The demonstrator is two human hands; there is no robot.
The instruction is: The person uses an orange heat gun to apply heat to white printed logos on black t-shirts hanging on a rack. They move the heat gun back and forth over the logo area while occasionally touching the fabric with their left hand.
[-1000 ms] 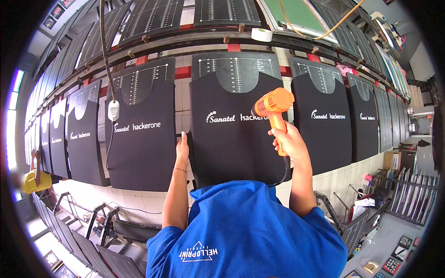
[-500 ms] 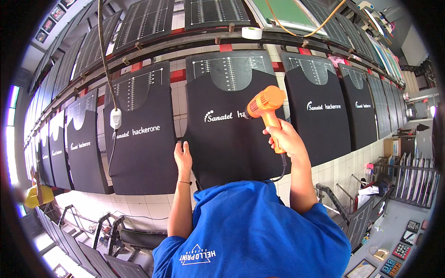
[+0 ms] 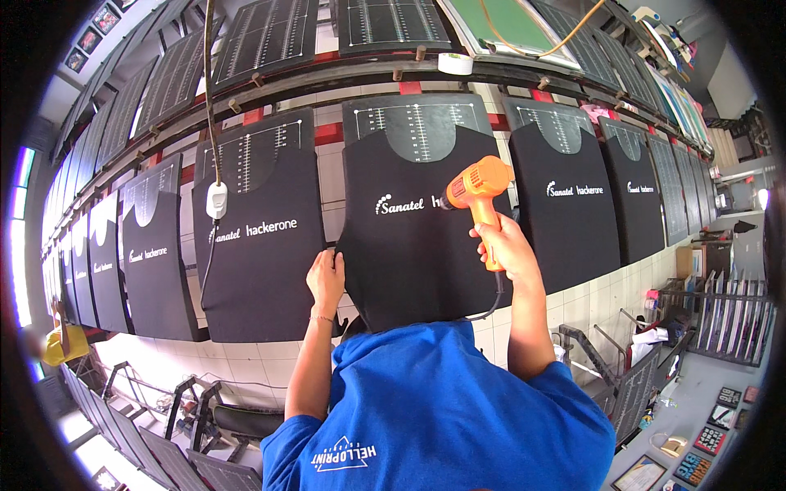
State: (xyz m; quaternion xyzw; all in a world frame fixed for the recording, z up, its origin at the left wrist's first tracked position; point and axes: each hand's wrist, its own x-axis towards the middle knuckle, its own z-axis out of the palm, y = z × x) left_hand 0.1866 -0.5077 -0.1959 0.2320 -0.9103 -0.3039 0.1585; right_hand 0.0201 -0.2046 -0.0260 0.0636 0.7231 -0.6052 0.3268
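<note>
The orange heat gun (image 3: 481, 182) is over the right half of the middle black shirt (image 3: 409, 270), its nozzle pointing left and covering part of the white print (image 3: 401, 206): a slanted script word with a dotted arc, then plainer lettering. The right hand (image 3: 512, 250) is wrapped around the gun's handle. The left hand (image 3: 327, 278) has its fingers curled at the shirt's left edge; whether they pinch the cloth I cannot tell. Above the neckline, the dark board (image 3: 417, 110) shows white ruled scales. Shirts on either side bear the same two-part lettering. The wearer's blue shirt (image 3: 442, 393) carries upside-down white lettering with a peaked outline. Lower right, small panels (image 3: 708, 442) show bold block letters in white, orange and blue.
</note>
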